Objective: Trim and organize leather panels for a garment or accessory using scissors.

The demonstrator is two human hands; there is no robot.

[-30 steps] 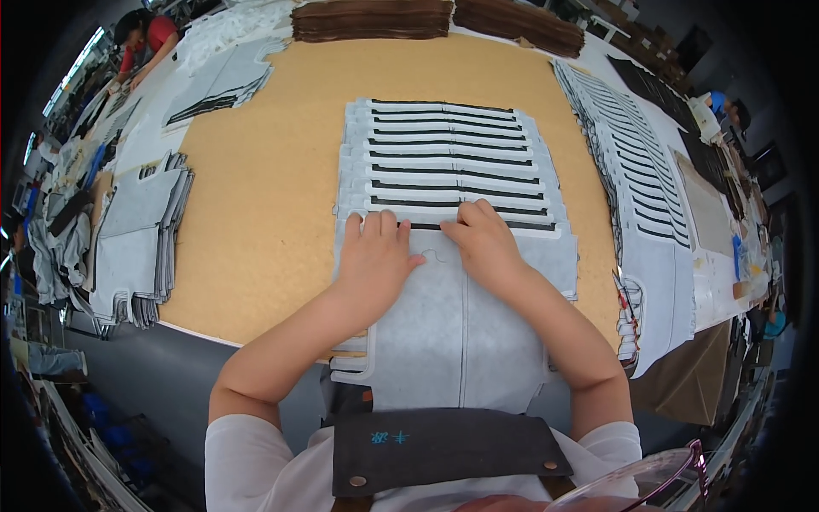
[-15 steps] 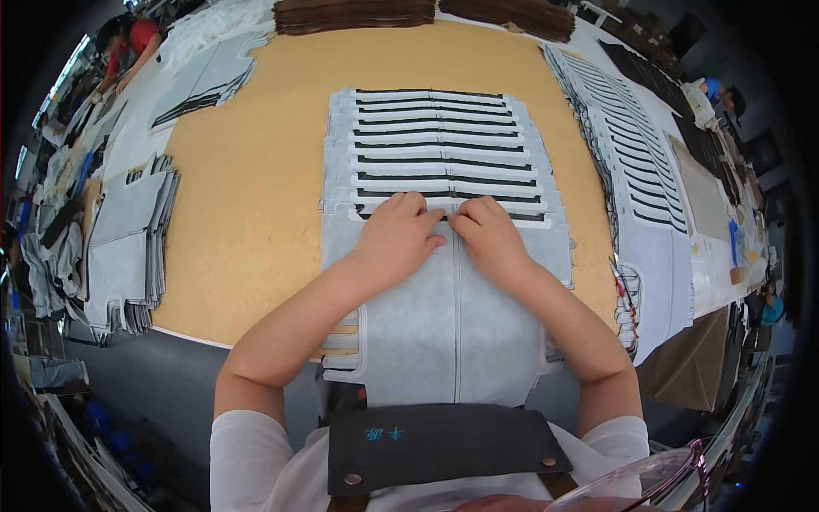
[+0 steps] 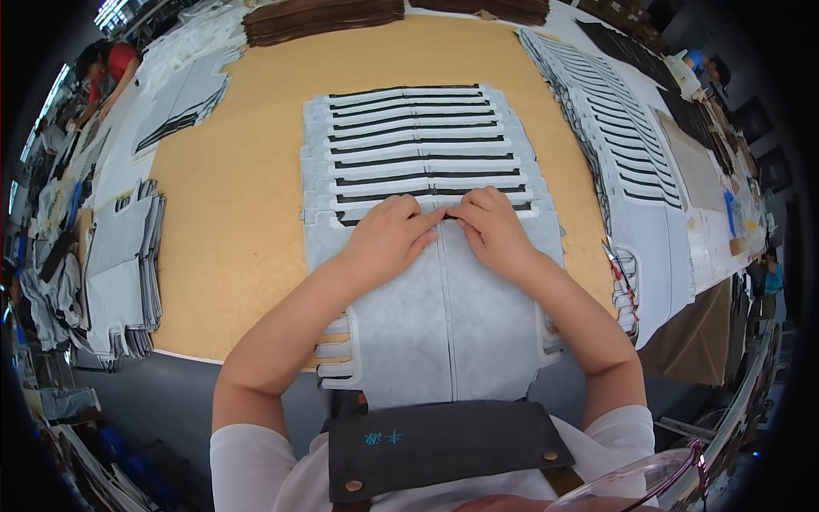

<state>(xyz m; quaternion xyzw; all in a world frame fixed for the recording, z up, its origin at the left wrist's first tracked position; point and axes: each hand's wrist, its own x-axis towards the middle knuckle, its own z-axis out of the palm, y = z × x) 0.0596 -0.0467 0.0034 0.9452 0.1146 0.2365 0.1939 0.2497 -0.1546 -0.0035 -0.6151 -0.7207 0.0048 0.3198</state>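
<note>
A fanned stack of pale grey fabric panels (image 3: pixel 401 316) lies in front of me, with rows of black strips (image 3: pixel 418 141) across its far part. My left hand (image 3: pixel 388 235) and my right hand (image 3: pixel 490 232) meet at the centre seam on the nearest black strip (image 3: pixel 525 207), their fingers curled in and pinching it at its middle. The thumb and index finger of each press there, almost touching the other hand's.
Stacks of grey panels (image 3: pixel 124 273) lie at left, a fanned striped stack (image 3: pixel 644 256) at right with red-handled scissors (image 3: pixel 623 282). Brown bundles (image 3: pixel 324 21) are at the back of the tan board (image 3: pixel 222 213). A person in red (image 3: pixel 119 64) works far left, another in blue (image 3: pixel 695 60) far right.
My hands have drawn inward to the centre of the strip, the left moving right with its spread fingers now curled. The whole view has also shifted slightly.
</note>
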